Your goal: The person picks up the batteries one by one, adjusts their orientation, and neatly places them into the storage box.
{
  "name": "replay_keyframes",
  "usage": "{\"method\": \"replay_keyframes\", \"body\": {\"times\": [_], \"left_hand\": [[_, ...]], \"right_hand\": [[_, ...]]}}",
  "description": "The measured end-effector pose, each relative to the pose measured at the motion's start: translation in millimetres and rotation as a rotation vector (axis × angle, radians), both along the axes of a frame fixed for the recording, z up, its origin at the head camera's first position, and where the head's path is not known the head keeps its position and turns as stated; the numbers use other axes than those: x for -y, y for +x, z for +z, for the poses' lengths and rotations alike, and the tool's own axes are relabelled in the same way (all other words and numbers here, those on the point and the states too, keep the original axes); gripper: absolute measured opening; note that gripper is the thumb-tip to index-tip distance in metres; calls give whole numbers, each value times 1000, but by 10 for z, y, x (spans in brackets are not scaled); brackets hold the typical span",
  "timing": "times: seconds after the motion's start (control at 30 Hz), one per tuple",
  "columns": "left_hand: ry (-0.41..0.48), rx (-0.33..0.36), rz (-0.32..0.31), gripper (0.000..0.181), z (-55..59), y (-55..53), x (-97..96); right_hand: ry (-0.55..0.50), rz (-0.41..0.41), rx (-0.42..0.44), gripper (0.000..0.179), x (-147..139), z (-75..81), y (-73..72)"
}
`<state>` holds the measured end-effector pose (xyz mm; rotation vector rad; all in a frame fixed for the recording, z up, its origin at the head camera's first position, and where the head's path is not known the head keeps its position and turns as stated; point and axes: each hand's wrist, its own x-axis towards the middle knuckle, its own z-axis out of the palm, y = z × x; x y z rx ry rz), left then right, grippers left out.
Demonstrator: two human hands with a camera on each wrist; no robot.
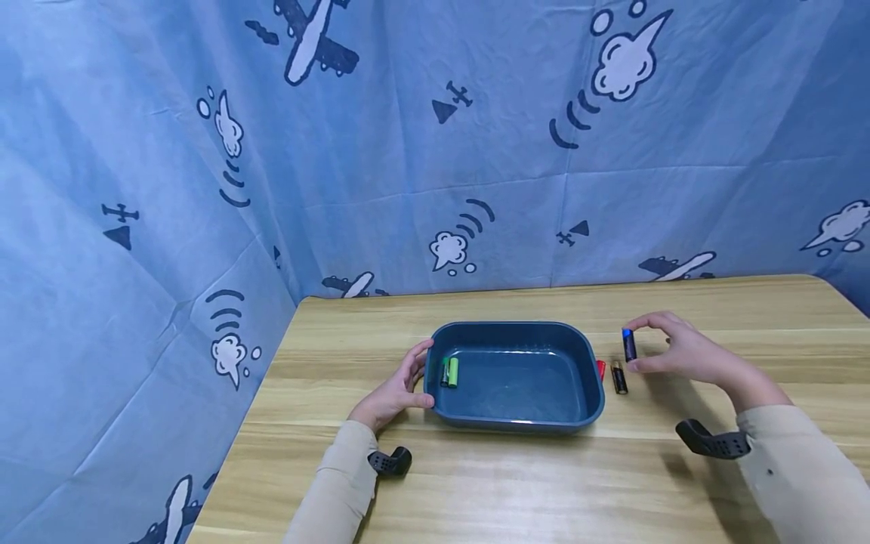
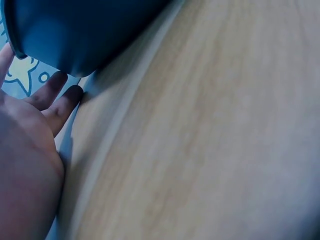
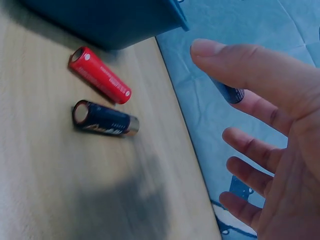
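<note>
A dark blue rectangular basin (image 1: 511,423) stands on the table, with a green battery (image 1: 453,373) and a darker green-and-black battery (image 1: 445,372) side by side at its left end. My left hand (image 1: 397,389) rests against the basin's left end, thumb and fingers spread along the outer wall. To the right of the basin, my right hand (image 1: 686,353) pinches a dark battery with a blue end (image 1: 629,345) between thumb and index finger, above the table. Below it lie a black battery with a copper-coloured end (image 3: 105,119) and a red battery (image 3: 100,75).
The wooden table (image 1: 516,483) carries all of this. A blue curtain (image 1: 381,143) printed with planes and clouds hangs behind it and on the left. Black wrist mounts (image 1: 714,440) sit on both forearms. The red battery lies close beside the basin's right wall.
</note>
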<state>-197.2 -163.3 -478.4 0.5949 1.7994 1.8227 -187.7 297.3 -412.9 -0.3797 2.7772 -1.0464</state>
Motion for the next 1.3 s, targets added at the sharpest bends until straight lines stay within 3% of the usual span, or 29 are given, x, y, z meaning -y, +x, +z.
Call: {"method": "replay_keyframes", "body": {"times": [0.33,0.57,0.93,1.13,1.3], "left_hand": [[3,-2,18,86,-18,1,13],[-75,-42,64,74,-29,-14,-6],[-113,-9,88,63,-33,-9,-29],[-180,7,104,61,-10,4,-37],[-176,11,100,60,-3,7,-39]], "right_hand": [[4,-2,-26,63,93,135,-40],[16,13,-43,62,161,207,-37],[47,17,-47,63,244,300,-61],[50,27,-45,65,282,337,-70],[47,31,-49,64,322,377,-87]]}}
